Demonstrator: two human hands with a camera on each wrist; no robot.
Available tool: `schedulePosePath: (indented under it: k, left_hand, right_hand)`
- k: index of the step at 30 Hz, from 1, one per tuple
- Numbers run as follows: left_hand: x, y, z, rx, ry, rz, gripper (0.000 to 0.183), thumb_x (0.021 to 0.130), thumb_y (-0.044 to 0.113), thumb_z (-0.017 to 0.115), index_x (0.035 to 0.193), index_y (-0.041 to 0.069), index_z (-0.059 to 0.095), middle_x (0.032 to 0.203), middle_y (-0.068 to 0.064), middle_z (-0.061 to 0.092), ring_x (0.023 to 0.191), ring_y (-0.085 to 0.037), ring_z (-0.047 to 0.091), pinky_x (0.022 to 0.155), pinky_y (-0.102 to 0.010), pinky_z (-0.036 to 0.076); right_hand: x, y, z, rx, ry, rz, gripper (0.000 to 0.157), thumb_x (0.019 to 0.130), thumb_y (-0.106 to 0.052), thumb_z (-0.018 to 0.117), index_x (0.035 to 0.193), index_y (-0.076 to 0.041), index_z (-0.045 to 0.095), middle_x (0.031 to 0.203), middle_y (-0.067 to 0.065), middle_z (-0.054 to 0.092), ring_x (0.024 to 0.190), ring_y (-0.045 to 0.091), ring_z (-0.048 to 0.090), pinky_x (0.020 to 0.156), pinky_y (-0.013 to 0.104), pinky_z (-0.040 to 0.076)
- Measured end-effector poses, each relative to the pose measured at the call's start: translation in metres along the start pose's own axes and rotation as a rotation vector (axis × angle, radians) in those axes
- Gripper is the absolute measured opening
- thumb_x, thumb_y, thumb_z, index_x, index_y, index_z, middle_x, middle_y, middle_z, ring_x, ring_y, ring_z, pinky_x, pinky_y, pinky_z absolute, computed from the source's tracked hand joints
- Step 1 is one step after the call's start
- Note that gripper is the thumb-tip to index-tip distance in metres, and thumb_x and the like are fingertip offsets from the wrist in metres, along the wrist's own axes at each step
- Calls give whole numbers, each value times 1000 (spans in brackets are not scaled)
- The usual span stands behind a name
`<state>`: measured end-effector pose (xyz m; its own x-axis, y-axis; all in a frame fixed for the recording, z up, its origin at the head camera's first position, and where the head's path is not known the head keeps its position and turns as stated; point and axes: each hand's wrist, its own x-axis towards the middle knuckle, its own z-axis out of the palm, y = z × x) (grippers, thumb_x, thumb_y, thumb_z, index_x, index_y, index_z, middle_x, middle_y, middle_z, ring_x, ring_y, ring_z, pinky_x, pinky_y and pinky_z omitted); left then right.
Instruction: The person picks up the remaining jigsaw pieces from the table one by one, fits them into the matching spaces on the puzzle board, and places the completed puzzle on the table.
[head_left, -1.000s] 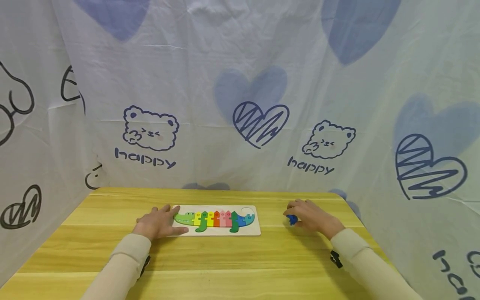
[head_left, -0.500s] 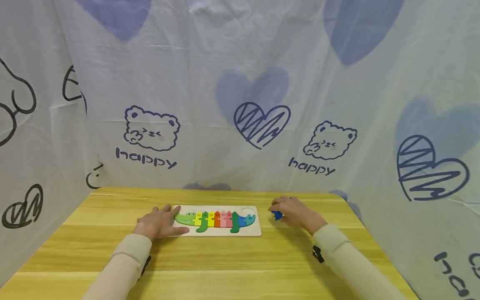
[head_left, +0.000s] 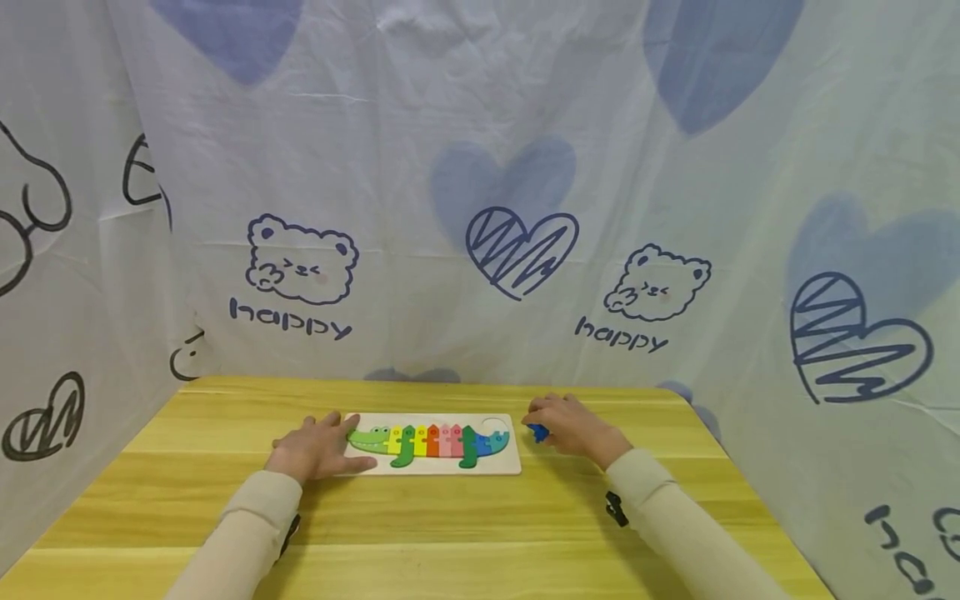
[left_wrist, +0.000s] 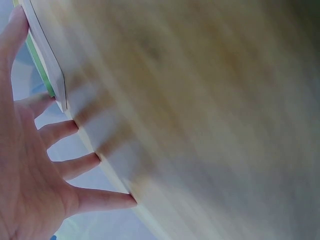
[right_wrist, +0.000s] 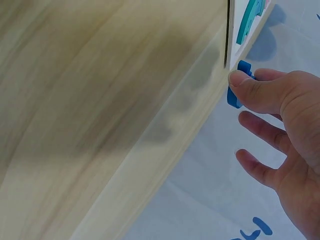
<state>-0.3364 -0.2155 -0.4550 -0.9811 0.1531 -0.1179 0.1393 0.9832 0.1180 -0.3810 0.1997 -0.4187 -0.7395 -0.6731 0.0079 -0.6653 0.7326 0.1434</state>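
A white puzzle board (head_left: 438, 418) lies flat on the table, bearing a crocodile made of colourful interlocking pieces (head_left: 444, 442). At the tail end, a curled outline shows on bare board. My left hand (head_left: 315, 450) rests at the board's left end with fingers spread. In the left wrist view, thumb and index finger touch the board (left_wrist: 48, 60), and the other fingertips meet the table. My right hand (head_left: 576, 428) pinches a small blue puzzle piece (head_left: 538, 432) just right of the board, thumb (right_wrist: 255, 95) on its near side. The remaining fingers hang loosely curved.
The wooden table (head_left: 420, 533) extends around the board. White cloth (head_left: 405, 167) printed with hearts and bears hangs behind its back edge and along both sides.
My right hand has moved left with the blue puzzle piece, from well right of the board to near its right edge. The left hand has stayed in place.
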Motion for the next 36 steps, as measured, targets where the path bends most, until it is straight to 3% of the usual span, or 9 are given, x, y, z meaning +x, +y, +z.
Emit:
schedulePosePath:
  k: [11,36]
  left_hand:
    - [1,-1,1,3,-3,5,102,71,87,43,149,22,33,152,-19,33,130,-58,32,74,-86,32]
    - [2,-1,2,-5,-13,-3,103,70,88,44,149,22,33,152,-19,33,130,-59,31,73,-86,32]
  right_hand:
    - [11,-7,-1,-23,3,-23,40,80,-14,76,119,-19,67,116,0,62,105,21,55,84,42,47]
    - [42,-27,3,43,7,-38,35,85,-15,71,119,-22,67,119,-1,63,109,19,58,91,42,51]
